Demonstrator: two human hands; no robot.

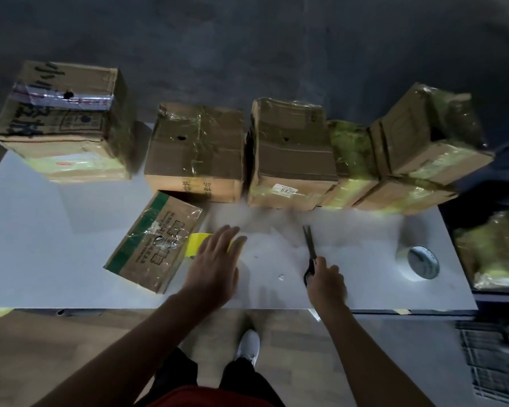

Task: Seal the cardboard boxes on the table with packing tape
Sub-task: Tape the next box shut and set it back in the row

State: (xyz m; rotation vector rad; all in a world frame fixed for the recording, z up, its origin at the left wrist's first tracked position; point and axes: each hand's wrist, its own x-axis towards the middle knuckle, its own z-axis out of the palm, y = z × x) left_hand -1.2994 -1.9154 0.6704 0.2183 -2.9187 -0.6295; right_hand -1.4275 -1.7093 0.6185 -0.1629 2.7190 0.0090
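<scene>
red top, black trousers, white shoe, bare forearms.

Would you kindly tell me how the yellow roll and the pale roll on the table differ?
The yellow roll is bright yellow; the pale roll is whitish. The yellow roll is partly hidden by the left hand, beside a green-edged box; the pale roll lies in plain view, alone, near the right end of the table. Both rest on it.

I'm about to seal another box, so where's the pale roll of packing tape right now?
In the head view, the pale tape roll lies flat at the table's right end, to the right of the right hand holding black scissors.
</scene>
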